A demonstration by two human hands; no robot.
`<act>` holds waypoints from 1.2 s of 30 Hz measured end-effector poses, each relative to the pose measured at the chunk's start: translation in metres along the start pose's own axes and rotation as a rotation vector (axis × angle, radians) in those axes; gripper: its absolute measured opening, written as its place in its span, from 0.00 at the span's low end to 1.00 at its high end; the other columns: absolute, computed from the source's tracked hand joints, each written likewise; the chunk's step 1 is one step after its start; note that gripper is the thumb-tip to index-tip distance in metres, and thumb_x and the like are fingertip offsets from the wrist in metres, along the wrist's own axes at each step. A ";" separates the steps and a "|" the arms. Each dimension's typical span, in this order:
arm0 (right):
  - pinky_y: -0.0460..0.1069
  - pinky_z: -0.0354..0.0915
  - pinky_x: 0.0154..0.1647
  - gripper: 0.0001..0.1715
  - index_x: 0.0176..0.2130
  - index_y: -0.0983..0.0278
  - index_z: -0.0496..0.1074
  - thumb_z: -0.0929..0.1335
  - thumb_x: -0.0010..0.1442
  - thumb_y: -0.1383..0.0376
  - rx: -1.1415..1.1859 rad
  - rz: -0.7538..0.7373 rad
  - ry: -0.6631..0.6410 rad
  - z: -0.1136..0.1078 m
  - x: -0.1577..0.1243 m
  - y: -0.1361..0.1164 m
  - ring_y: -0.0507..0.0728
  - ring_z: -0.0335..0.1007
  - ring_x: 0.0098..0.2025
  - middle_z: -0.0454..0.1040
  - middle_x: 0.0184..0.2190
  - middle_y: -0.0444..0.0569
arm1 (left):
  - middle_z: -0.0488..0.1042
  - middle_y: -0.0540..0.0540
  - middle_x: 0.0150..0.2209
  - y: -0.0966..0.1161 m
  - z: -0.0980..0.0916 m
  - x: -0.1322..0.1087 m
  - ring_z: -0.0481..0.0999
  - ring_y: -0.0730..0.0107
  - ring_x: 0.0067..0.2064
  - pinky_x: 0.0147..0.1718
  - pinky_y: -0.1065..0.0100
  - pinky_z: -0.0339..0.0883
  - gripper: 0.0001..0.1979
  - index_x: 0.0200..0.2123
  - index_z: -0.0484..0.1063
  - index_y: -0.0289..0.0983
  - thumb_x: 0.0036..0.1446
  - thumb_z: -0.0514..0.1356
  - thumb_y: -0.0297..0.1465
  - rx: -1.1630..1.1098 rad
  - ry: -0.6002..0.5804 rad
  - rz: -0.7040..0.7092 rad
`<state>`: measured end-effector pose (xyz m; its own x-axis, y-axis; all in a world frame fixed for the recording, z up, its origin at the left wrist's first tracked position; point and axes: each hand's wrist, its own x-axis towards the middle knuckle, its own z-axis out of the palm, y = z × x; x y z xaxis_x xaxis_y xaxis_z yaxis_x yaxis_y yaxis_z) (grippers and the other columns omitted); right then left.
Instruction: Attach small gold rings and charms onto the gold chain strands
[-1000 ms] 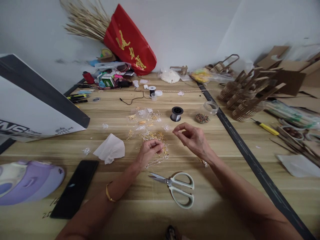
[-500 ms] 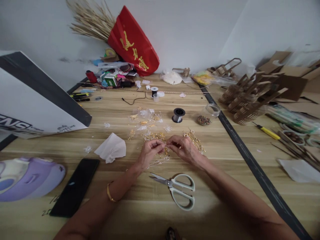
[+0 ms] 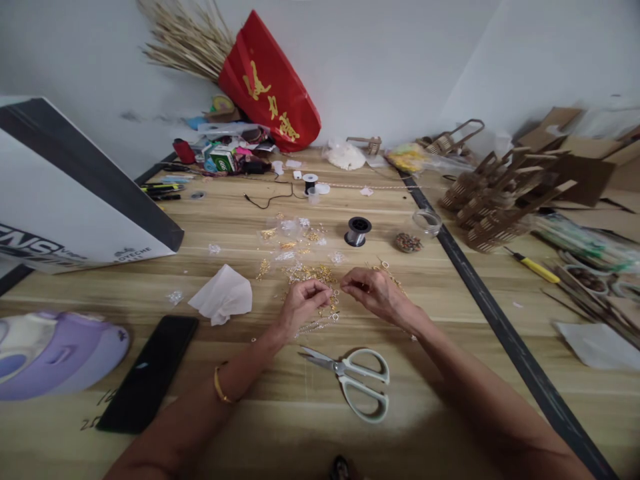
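Note:
My left hand [image 3: 305, 304], closed in a pinch, is just above the wooden tabletop beside a pile of small gold and silver beads [image 3: 310, 274]. Whatever sits between its fingertips is too small to name. A short way to the right, my right hand [image 3: 376, 293] is pinched too, and its contents cannot be made out. Small ring-shaped pieces show in the gap between the hands. Below the left fingers lies a silver chain [image 3: 319, 325]. A gold chain [image 3: 391, 273] is partly hidden behind my right hand. Scissors [image 3: 345, 370] with pale handles lie in front.
Beyond the beads stand a wire spool [image 3: 357, 231] and a clear jar [image 3: 425, 223] of dark beads. On the left are a crumpled tissue [image 3: 223, 295], a black phone [image 3: 149, 373] and a big white box [image 3: 75, 200]. Small woven baskets [image 3: 490, 200] and a yellow cutter [image 3: 537, 266] are right.
My hands have come apart: the right hand has shifted right, away from the left fingertips, and covers more of the gold chain. The left hand has barely moved.

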<state>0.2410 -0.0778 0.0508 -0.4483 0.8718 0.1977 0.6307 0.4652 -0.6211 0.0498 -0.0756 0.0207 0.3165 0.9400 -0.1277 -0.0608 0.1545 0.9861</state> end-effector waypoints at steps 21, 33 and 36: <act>0.43 0.57 0.22 0.12 0.41 0.65 0.72 0.66 0.59 0.61 0.138 0.207 0.017 -0.009 -0.005 -0.008 0.48 0.62 0.16 0.67 0.14 0.39 | 0.71 0.50 0.20 -0.004 0.000 0.000 0.68 0.76 0.25 0.28 0.73 0.63 0.11 0.24 0.72 0.32 0.44 0.65 0.35 0.010 0.009 -0.015; 0.43 0.56 0.22 0.07 0.33 0.66 0.70 0.66 0.58 0.63 0.400 0.193 -0.027 0.021 0.003 -0.004 0.48 0.61 0.21 0.67 0.20 0.41 | 0.73 0.49 0.24 -0.006 -0.002 0.000 0.69 0.73 0.27 0.29 0.72 0.61 0.09 0.27 0.74 0.33 0.47 0.64 0.35 0.074 -0.007 0.063; 0.42 0.55 0.21 0.09 0.32 0.66 0.69 0.67 0.57 0.61 0.547 0.222 -0.039 0.023 0.003 -0.002 0.47 0.60 0.20 0.65 0.19 0.40 | 0.74 0.48 0.28 -0.004 -0.002 0.000 0.71 0.70 0.32 0.34 0.71 0.63 0.07 0.28 0.75 0.34 0.48 0.63 0.33 0.112 0.066 0.111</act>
<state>0.2239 -0.0796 0.0347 -0.3725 0.9280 -0.0036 0.2989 0.1163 -0.9472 0.0482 -0.0761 0.0167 0.2510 0.9678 -0.0203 0.0149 0.0171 0.9997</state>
